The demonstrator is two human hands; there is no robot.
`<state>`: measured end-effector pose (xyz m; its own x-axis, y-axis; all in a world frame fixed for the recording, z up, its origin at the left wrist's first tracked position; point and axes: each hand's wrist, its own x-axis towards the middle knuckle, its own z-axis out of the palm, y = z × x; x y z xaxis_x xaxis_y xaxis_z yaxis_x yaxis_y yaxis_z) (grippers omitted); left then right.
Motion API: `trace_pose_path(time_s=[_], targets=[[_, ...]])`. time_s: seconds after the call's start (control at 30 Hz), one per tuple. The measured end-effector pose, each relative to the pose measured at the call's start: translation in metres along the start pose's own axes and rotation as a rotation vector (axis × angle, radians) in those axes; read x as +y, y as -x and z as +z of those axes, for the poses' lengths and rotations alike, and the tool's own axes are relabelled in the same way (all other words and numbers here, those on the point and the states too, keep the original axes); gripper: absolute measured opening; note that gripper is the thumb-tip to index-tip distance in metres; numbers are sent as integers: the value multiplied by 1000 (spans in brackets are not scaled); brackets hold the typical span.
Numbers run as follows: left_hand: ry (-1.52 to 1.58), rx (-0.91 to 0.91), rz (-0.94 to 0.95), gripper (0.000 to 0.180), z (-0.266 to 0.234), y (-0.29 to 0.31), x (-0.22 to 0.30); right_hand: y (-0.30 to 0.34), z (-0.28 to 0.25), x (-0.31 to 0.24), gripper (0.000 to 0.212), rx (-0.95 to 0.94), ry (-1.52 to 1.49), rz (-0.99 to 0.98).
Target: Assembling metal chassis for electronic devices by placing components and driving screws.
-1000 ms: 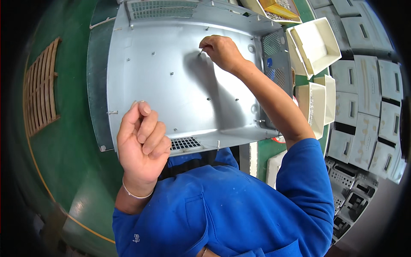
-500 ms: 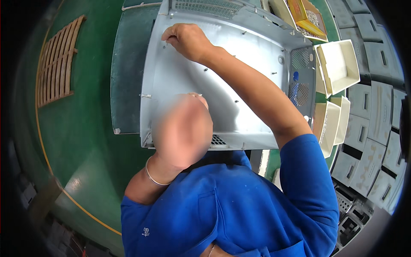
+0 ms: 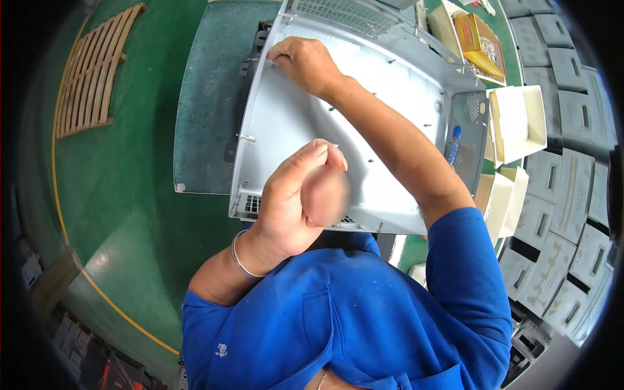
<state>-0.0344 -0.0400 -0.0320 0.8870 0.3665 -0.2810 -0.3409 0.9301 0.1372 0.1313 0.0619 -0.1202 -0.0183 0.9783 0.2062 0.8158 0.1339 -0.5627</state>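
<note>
A grey sheet-metal chassis [image 3: 403, 97] lies open on a dark green mat [image 3: 208, 97]. Small studs stand up from its floor, and a vented grille with a blue part [image 3: 456, 133] sits at its right wall. My right hand [image 3: 309, 62] reaches across to the far left corner, fingertips pinched together against the metal there. What they pinch is hidden. My left hand [image 3: 289, 201] is raised close to the camera above the near edge of the chassis. Its fingers are curled in and its wrist wears a thin bracelet. Part of it is blurred.
White plastic trays [image 3: 520, 123] and a yellow-lined box [image 3: 478, 42] stand right of the chassis. Rows of grey moulded panels [image 3: 572, 175] fill the far right. A wooden slatted pallet [image 3: 91, 71] lies on the green floor at left.
My right hand has moved from the middle right of the chassis floor to its far left corner. My left hand stayed raised and curled.
</note>
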Motion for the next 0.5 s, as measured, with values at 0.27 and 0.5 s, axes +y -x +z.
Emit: trace_pose_path(time_s=[0.27,0.5], targets=[[-11,-17,5,27,0,-1,0,5,8,2,10,56,45,-36],[-1,-15,8,27,-1,0,1,4,8,-5,11,71,170,31]])
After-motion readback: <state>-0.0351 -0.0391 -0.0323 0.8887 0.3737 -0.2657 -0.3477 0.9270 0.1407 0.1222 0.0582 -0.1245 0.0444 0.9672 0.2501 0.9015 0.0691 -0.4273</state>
